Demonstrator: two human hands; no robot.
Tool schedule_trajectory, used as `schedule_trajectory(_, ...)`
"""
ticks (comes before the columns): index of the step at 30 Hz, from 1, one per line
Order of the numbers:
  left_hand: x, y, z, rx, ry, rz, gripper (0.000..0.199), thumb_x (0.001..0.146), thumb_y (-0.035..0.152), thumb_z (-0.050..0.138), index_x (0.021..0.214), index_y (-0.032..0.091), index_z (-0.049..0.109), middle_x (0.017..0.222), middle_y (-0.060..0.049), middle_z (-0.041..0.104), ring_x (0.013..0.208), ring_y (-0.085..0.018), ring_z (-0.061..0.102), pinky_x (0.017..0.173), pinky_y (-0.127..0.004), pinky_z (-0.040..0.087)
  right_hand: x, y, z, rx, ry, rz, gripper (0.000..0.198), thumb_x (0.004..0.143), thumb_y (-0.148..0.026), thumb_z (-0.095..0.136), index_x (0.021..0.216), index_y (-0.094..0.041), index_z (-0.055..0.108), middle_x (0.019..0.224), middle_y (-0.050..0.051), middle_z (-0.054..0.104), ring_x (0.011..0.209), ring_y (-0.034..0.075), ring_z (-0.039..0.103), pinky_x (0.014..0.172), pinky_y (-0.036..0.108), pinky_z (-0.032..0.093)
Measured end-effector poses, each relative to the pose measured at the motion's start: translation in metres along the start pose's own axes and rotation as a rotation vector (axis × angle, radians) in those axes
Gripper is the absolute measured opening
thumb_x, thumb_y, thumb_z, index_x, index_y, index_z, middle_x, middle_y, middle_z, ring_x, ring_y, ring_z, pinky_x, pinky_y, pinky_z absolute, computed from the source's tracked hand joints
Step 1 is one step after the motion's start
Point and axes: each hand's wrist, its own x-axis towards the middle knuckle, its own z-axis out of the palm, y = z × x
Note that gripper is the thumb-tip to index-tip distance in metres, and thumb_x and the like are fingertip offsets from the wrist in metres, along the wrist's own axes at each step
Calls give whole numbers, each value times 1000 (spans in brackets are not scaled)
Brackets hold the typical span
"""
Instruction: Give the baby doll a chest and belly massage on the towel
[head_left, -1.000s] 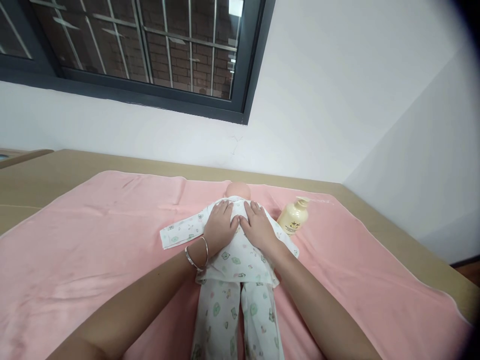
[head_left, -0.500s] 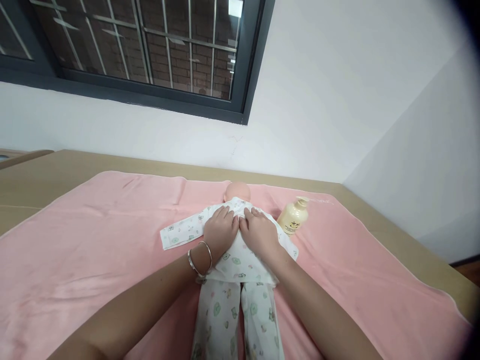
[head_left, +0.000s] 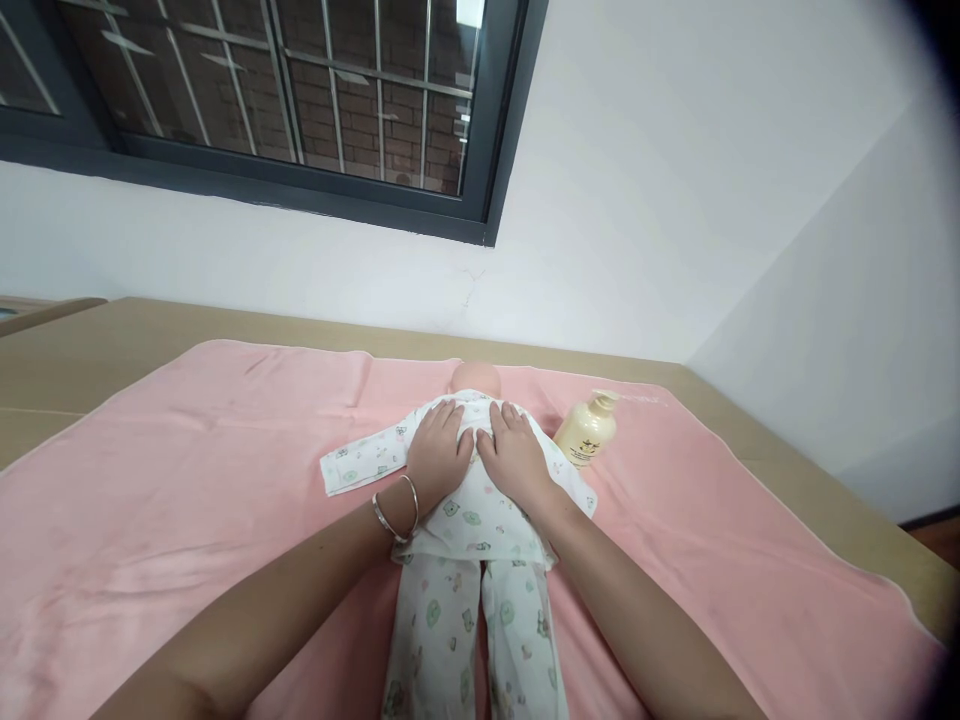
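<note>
A baby doll [head_left: 476, 380] lies on a pink blanket [head_left: 247, 440], its head toward the wall. It wears a white printed top [head_left: 480, 510] and matching trousers [head_left: 442, 630]. My left hand [head_left: 437, 452], with a silver bangle [head_left: 397, 512] at the wrist, rests flat on the left of the doll's upper body. Across from it my right hand [head_left: 517, 455] lies flat on the right side. The fingers of both are stretched toward the doll's head, thumbs near each other. Neither hand holds anything. The doll's face does not show.
A cream pump bottle [head_left: 587, 430] stands tilted-looking on the blanket, right of the doll's shoulder. The blanket covers a wooden surface [head_left: 120, 345] that meets a white wall [head_left: 600, 200]. A dark-framed window [head_left: 300, 180] with bars is above.
The fingers of both hands have straightened and lie flatter on the top. Both hands have moved slightly apart. The doll and the bottle have stayed in place.
</note>
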Motion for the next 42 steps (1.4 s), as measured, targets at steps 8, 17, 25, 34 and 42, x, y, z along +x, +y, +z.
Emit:
schedule_trajectory(8, 2, 2, -3, -3, -12, -14, 36, 90, 23, 44, 121, 10, 57, 126, -18, 62, 123, -30, 54, 106, -49, 44, 0, 2, 3, 7, 5, -1, 57, 98, -35, 32, 145, -4, 35, 148, 21, 40, 140, 29, 32, 116, 43, 19)
schedule_trajectory(17, 1, 1, -2, -11, -16, -16, 37, 91, 24, 42, 124, 13, 55, 127, -17, 61, 124, -30, 53, 105, -52, 44, -1, 0, 1, -12, -1, 6, 57, 98, -37, 31, 146, -5, 35, 148, 20, 40, 140, 28, 31, 116, 42, 19)
schedule_trajectory(25, 2, 2, -3, -16, -28, -22, 37, 91, 23, 43, 122, 10, 57, 126, -17, 61, 124, -31, 53, 107, -50, 44, -5, -5, 2, -111, 46, 71, 58, 98, -41, 32, 144, -6, 39, 139, 22, 50, 134, 30, 41, 112, 42, 25)
schedule_trajectory(34, 0, 5, -3, 58, -15, -53, 38, 91, 26, 44, 122, 10, 57, 124, -19, 63, 123, -32, 54, 103, -50, 46, -11, -12, -5, -162, 76, 112, 56, 98, -42, 32, 136, -6, 49, 126, 23, 60, 120, 31, 54, 106, 42, 31)
schedule_trajectory(42, 2, 0, 2, 65, -50, -17, 41, 91, 25, 43, 125, 6, 54, 129, -21, 59, 126, -34, 51, 107, -51, 42, 1, 1, -1, -2, 6, 35, 57, 97, -39, 35, 143, -5, 41, 145, 20, 45, 137, 29, 36, 114, 40, 23)
